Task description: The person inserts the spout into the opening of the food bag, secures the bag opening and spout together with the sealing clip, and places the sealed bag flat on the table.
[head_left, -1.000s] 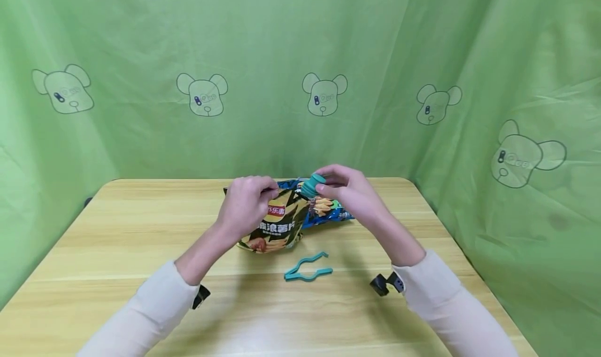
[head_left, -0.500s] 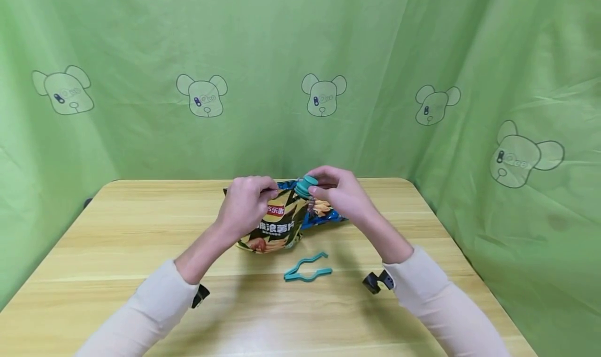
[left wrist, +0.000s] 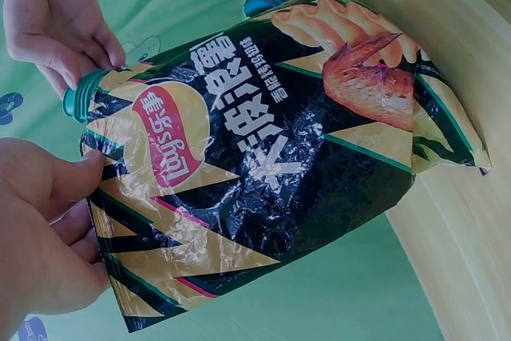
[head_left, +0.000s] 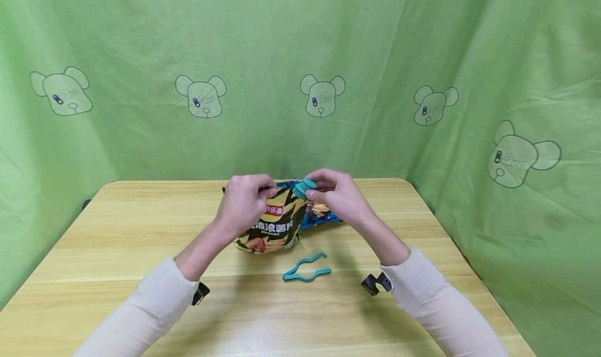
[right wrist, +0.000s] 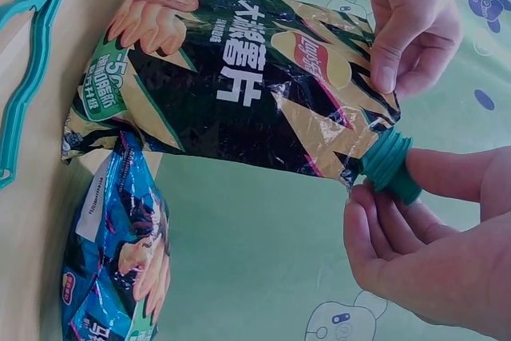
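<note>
A black-and-gold Lay's potato chip bag [head_left: 269, 231] stands on the table, its top edge held up by my left hand [head_left: 241, 203]. In the left wrist view, the left thumb [left wrist: 72, 177] and fingers pinch that edge. My right hand [head_left: 340, 198] holds a ribbed teal screw-cap spout [right wrist: 387, 161] between thumb and fingers. The spout sits right at the bag's top right corner and overlaps it in the right wrist view. On the table in front of the bag lies a teal bag clip frame [head_left: 324, 272] with its two arms spread.
A blue snack bag [right wrist: 104, 269] lies on the table behind and right of the Lay's bag, partly hidden by it and the right hand. The wooden table [head_left: 117, 231] ends at a green curtain [head_left: 263, 44] behind and on the sides.
My right hand has moved left with the teal spout, bringing it to the chip bag's top right corner. The left hand stays at the bag's top edge. The clip frame has not moved.
</note>
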Tool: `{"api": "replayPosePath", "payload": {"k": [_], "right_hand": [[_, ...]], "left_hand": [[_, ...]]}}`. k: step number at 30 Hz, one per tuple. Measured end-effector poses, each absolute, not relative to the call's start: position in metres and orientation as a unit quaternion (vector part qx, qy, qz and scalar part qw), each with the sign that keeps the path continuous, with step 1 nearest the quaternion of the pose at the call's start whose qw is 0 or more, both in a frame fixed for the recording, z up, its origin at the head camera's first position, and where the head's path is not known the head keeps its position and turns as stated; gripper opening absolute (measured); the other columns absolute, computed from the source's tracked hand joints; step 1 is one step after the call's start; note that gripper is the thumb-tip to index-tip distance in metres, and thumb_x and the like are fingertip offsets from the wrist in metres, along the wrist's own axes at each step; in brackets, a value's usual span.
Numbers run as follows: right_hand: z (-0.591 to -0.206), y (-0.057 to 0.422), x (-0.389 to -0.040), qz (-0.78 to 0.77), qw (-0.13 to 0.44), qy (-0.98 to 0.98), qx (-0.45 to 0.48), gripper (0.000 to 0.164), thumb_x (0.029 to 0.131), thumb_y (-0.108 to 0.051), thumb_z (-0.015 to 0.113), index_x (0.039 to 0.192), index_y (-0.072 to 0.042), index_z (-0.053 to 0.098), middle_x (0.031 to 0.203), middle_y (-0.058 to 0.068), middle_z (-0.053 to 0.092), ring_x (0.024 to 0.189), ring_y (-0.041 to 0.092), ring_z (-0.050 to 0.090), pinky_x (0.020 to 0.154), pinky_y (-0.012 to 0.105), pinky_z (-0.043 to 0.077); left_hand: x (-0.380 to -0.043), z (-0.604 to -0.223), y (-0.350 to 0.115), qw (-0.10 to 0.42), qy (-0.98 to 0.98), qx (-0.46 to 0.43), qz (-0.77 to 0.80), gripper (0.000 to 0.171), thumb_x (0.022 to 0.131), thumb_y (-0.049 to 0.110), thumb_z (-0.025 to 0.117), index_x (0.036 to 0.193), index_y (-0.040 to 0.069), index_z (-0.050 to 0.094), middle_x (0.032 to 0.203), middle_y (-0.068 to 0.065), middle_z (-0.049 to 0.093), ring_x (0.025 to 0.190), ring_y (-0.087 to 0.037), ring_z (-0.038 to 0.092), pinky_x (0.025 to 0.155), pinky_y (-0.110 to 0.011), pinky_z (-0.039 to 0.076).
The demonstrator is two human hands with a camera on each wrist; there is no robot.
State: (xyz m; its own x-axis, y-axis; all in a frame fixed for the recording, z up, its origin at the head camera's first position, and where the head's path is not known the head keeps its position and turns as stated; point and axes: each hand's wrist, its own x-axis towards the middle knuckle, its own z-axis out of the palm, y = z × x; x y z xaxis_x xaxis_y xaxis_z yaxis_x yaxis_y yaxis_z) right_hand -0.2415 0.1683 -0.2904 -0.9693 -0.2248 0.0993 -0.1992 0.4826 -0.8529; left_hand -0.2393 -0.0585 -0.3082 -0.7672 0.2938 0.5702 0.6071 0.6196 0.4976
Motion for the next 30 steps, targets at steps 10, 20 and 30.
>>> {"api": "replayPosePath", "payload": {"k": [10, 20, 30], "right_hand": [[-0.2878, 0.1669, -0.2404, -0.481, 0.010, 0.867, -0.128, 0.029, 0.093, -0.014, 0.072, 0.121, -0.011, 0.068, 0.112, 0.010, 0.071, 0.103, 0.025, 0.067, 0.092, 0.041, 0.056], [-0.2829, 0.1704, -0.2393, -0.477, 0.020, 0.869, -0.128, 0.029, 0.094, -0.016, 0.071, 0.123, -0.013, 0.068, 0.113, 0.009, 0.071, 0.104, 0.025, 0.067, 0.093, 0.041, 0.056], [-0.2836, 0.1702, -0.2383, -0.461, 0.005, 0.878, -0.127, 0.029, 0.094, -0.016, 0.073, 0.121, -0.008, 0.068, 0.109, 0.011, 0.071, 0.099, 0.024, 0.067, 0.089, 0.038, 0.056]], "left_hand": [[-0.2407, -0.3087, -0.0583, 0.216, -0.878, -0.246, -0.349, 0.008, 0.092, 0.000, 0.071, 0.091, 0.004, 0.078, 0.089, -0.011, 0.078, 0.067, -0.017, 0.070, 0.055, -0.022, 0.055], [-0.2433, -0.3088, -0.0583, 0.223, -0.881, -0.243, -0.340, 0.007, 0.092, 0.002, 0.071, 0.092, 0.003, 0.078, 0.091, -0.012, 0.078, 0.072, -0.020, 0.074, 0.060, -0.025, 0.059], [-0.2425, -0.3096, -0.0579, 0.223, -0.880, -0.242, -0.343, 0.007, 0.092, 0.002, 0.071, 0.094, 0.002, 0.078, 0.092, -0.012, 0.079, 0.073, -0.020, 0.074, 0.058, -0.024, 0.058]]}}
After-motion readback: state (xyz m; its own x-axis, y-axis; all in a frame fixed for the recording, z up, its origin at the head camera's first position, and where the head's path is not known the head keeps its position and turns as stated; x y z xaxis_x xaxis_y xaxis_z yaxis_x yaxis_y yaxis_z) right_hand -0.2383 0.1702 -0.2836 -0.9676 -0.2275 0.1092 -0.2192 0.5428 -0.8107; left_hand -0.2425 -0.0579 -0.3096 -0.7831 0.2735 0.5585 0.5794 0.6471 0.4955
